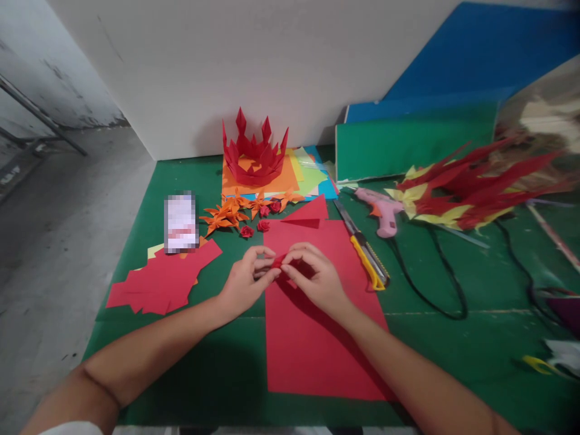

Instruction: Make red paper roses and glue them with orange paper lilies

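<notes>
My left hand [247, 279] and my right hand [315, 275] meet over a large red paper sheet [312, 338] on the green table [217, 374]. Both pinch a small folded red paper piece [278, 261] between their fingertips. Most of that piece is hidden by my fingers. Small red paper roses [255, 228] and orange paper flowers [231, 212] lie just beyond my hands. A red paper crown [254, 154] stands further back on a stack of coloured paper [290, 175].
Cut red paper squares [158, 284] lie at the left beside a blurred card [180, 222]. A yellow utility knife [369, 260] and scissors [345, 216] lie right of the sheet. A pink glue gun [383, 211] with a black cord, red-yellow paper feathers [471, 193], green and blue boards at back right.
</notes>
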Action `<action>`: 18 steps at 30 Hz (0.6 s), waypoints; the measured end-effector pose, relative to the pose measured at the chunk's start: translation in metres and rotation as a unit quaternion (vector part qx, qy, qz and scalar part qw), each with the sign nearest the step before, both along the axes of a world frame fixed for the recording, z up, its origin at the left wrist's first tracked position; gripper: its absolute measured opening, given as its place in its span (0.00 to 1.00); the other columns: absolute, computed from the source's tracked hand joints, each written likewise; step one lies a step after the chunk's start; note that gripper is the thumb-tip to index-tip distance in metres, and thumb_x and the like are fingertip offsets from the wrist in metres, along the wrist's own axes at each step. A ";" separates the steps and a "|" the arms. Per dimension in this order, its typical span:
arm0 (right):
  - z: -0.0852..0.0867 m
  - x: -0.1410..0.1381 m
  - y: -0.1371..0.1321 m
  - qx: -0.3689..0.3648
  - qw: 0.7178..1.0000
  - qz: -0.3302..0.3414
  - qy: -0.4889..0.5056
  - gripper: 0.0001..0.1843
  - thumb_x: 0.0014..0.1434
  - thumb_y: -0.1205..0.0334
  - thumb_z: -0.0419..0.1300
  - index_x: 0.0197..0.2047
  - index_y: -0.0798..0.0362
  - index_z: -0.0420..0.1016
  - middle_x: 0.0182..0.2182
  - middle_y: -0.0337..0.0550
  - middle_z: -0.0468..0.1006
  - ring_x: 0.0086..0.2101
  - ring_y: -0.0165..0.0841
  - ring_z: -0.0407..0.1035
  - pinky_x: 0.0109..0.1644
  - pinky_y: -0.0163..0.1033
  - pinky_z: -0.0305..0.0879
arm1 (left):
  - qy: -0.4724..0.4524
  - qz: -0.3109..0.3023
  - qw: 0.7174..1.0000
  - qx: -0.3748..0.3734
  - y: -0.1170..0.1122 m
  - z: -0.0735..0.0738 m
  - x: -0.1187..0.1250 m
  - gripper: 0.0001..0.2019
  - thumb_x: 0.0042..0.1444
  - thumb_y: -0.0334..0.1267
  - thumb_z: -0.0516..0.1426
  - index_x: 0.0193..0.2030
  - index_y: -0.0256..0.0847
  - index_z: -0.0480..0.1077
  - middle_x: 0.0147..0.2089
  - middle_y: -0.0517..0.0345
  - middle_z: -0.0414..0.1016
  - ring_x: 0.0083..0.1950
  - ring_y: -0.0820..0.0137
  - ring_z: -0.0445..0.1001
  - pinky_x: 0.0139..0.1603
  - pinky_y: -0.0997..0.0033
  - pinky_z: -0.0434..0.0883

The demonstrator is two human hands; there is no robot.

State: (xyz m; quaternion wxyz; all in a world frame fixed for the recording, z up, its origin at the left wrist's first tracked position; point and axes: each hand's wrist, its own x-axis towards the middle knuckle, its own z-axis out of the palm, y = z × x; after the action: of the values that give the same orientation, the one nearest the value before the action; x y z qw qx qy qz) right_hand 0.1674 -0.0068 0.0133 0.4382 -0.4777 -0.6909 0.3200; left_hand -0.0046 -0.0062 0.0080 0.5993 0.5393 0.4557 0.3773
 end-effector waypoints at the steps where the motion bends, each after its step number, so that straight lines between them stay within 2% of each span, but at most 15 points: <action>1: 0.000 0.000 0.000 0.000 1.000 0.001 0.000 0.03 0.58 0.64 0.59 0.31 0.49 0.72 0.32 0.42 0.72 0.37 0.36 0.69 0.42 0.42 0.66 | 0.010 -0.003 1.000 0.005 0.000 0.000 0.000 0.16 0.53 0.38 0.60 0.48 0.41 0.64 0.38 0.56 0.80 0.41 0.68 0.81 0.43 0.70 0.78; 3: 0.000 -0.001 0.000 0.001 1.000 0.001 0.002 0.03 0.57 0.65 0.59 0.31 0.49 0.71 0.32 0.41 0.72 0.36 0.35 0.68 0.42 0.41 0.65 | 0.018 -0.012 1.000 0.018 0.000 0.000 0.000 0.18 0.54 0.38 0.59 0.51 0.41 0.66 0.42 0.54 0.80 0.45 0.66 0.80 0.46 0.68 0.78; 7: -0.002 -0.002 0.001 0.007 1.000 -0.001 0.005 0.05 0.56 0.68 0.59 0.30 0.50 0.69 0.32 0.41 0.71 0.36 0.33 0.68 0.41 0.39 0.64 | -0.003 -0.023 0.999 0.025 -0.001 -0.002 0.000 0.17 0.53 0.39 0.59 0.50 0.38 0.70 0.48 0.49 0.80 0.49 0.63 0.79 0.51 0.64 0.76; 18: -0.002 -0.004 0.000 0.009 1.000 -0.015 0.003 0.05 0.55 0.68 0.58 0.29 0.49 0.68 0.32 0.41 0.72 0.36 0.35 0.68 0.41 0.40 0.64 | -0.060 -0.002 0.998 -0.003 -0.004 -0.004 0.004 0.13 0.55 0.39 0.59 0.45 0.37 0.73 0.47 0.50 0.80 0.44 0.67 0.80 0.49 0.64 0.78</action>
State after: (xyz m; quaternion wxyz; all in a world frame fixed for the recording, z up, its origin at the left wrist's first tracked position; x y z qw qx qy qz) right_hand 0.1632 -0.0070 0.0111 0.4494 -0.4831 -0.6854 0.3081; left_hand -0.0005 -0.0100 0.0040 0.6281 0.5146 0.4187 0.4066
